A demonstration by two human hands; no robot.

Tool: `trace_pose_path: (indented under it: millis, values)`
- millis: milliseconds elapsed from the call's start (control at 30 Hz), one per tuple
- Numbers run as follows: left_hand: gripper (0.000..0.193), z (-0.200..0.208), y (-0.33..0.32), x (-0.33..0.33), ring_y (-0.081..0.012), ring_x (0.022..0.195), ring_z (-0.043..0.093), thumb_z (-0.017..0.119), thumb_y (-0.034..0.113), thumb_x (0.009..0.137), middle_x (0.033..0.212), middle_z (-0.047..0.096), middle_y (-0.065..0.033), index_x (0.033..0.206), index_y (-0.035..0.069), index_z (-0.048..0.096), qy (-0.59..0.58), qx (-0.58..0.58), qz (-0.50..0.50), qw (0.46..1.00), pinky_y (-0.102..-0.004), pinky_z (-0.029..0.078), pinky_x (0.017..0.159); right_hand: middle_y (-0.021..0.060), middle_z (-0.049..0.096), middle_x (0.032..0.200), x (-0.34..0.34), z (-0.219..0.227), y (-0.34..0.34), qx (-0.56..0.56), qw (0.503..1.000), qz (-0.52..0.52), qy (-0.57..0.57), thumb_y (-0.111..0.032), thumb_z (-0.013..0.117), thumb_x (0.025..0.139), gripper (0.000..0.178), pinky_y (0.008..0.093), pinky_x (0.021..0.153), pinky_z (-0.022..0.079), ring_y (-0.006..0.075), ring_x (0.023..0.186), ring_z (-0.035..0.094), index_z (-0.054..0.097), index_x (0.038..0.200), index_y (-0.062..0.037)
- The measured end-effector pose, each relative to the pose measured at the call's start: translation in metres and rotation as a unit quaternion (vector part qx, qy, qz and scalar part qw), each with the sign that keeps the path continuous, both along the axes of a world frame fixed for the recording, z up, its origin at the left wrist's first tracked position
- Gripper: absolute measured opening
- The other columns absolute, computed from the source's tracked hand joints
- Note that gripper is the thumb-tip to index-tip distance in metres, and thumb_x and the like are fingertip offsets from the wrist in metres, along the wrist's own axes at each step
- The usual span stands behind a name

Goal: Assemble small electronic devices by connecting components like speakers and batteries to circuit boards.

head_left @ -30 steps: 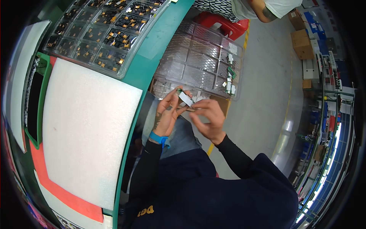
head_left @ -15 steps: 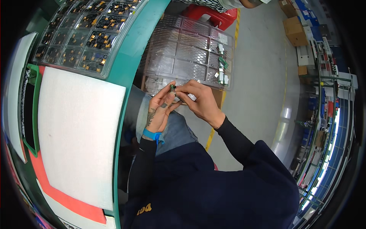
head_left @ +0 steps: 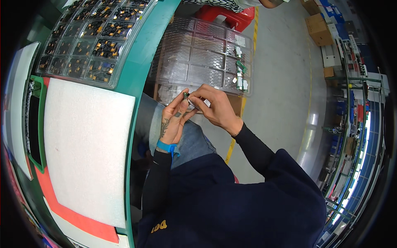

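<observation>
Component (head_left: 185, 95), small and dark with a touch of green, sits upright in the grip, low in front of the person's body. The left hand (head_left: 173, 118) has it pinched between thumb and fingers, with no visible gap. The right hand (head_left: 218, 108) meets it from the right, thumb and forefinger drawn together against it; whether they clasp it or only press cannot be told, since the spot is partly covered.

Just below the grip, a blue wristband (head_left: 166, 147) circles the left wrist. Right beyond the grip lies a clear compartment tray (head_left: 180, 53); green boards (head_left: 241, 67) and white pieces (head_left: 242, 84) lie along its right side. Left of the grip, a white foam sheet (head_left: 89, 149) covers part of a green bench (head_left: 142, 54). Farther up and left stands a second clear tray (head_left: 119, 71), filled with black-and-gold parts. Well beyond the grip is a red stool (head_left: 244, 18); far right, loaded shelving (head_left: 350, 142).
</observation>
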State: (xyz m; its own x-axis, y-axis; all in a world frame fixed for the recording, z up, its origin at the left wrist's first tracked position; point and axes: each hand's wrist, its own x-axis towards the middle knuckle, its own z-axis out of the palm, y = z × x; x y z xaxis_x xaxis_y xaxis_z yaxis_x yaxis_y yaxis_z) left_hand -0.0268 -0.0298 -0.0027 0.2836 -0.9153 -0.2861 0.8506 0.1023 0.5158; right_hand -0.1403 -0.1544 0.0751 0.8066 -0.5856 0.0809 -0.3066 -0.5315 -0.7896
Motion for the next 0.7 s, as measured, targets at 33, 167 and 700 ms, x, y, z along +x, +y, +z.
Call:
trace_pose_path:
  millis: [33, 167, 700]
  values:
    - [0.056, 0.000, 0.000, 0.000, -0.0204, 0.117, 0.066, 0.069, 0.018, 0.101, 0.138, 0.062, -0.0149, 0.150, -0.001, 0.048, 0.001, 0.000, 0.004, 1.000, -0.0369, 0.056, 0.105, 0.0052, 0.068, 0.086, 0.001, 0.003, -0.001, 0.011, 1.000, 0.005, -0.004, -0.004, 0.074, 0.089, 0.011, 0.0277, 0.066, 0.047, 0.0163, 0.071, 0.059, 0.078, 0.099, -0.0017]
    - [0.057, 0.003, -0.001, 0.000, -0.0188, 0.116, 0.066, 0.068, 0.019, 0.102, 0.137, 0.062, -0.0144, 0.152, 0.000, 0.046, -0.010, 0.001, 0.006, 1.000, -0.0363, 0.055, 0.105, 0.0058, 0.070, 0.088, 0.000, 0.003, -0.003, 0.037, 0.999, 0.008, -0.011, -0.005, 0.075, 0.089, 0.011, 0.0272, 0.065, 0.047, 0.0159, 0.071, 0.059, 0.078, 0.098, -0.0010]
    - [0.059, 0.013, 0.000, -0.003, -0.0213, 0.120, 0.064, 0.068, 0.015, 0.101, 0.139, 0.061, -0.0152, 0.153, 0.000, 0.044, -0.063, -0.002, -0.018, 0.998, -0.0355, 0.052, 0.109, 0.0057, 0.071, 0.093, -0.009, 0.009, 0.007, 0.118, 0.990, -0.065, 0.030, -0.006, 0.073, 0.091, 0.009, 0.0251, 0.066, 0.048, 0.0137, 0.073, 0.059, 0.075, 0.095, 0.0008]
